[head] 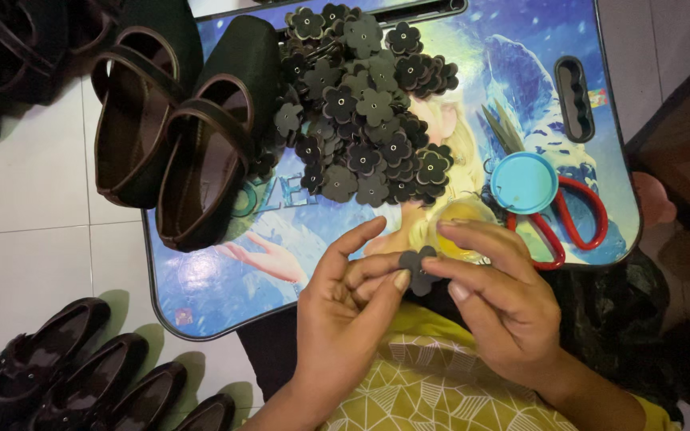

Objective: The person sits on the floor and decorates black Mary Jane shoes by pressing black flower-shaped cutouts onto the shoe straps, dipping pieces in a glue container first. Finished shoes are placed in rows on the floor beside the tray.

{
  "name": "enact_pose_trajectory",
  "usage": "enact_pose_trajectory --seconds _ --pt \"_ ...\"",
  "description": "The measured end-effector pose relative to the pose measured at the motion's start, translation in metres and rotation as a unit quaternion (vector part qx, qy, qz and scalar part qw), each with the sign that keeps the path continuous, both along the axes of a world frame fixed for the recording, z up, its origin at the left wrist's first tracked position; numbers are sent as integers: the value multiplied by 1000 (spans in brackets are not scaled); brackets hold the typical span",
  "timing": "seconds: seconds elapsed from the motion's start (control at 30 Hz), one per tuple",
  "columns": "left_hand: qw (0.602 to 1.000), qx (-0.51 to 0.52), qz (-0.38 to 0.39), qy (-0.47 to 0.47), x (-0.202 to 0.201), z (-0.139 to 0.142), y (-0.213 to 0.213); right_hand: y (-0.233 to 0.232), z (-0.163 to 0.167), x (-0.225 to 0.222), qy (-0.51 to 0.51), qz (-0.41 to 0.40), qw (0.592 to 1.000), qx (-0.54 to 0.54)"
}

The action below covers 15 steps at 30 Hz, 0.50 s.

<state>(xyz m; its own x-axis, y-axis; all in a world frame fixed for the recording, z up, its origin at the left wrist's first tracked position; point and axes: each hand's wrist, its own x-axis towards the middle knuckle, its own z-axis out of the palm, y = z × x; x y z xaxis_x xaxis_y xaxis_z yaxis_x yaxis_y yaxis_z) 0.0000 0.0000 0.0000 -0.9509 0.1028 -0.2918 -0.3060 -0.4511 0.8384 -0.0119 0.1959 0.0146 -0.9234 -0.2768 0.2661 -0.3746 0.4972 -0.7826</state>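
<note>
My left hand (345, 315) and my right hand (497, 307) meet over the near edge of a small blue lap table (201, 283). Together they pinch one dark flower-shaped cutout (418, 267) between thumbs and forefingers. A heap of the same dark flower cutouts (365, 112) with small centre holes lies on the far middle of the table. A pair of dark brown strap shoes (173, 132) rests on the table's left part.
A round blue lid (524, 183) lies on red-handled scissors (580, 219) at the table's right, beside a small yellow container (461, 215). More dark shoes (81, 383) stand on the white tiled floor at lower left and upper left.
</note>
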Motion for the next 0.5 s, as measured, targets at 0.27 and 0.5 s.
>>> enact_pose_trajectory --seconds 0.27,0.5 --pt "1000 22 10 -9 -3 5 0 -5 3 -1 131 16 987 89" --pt "999 32 -15 -27 -4 7 -4 2 5 -1 108 2 991 79"
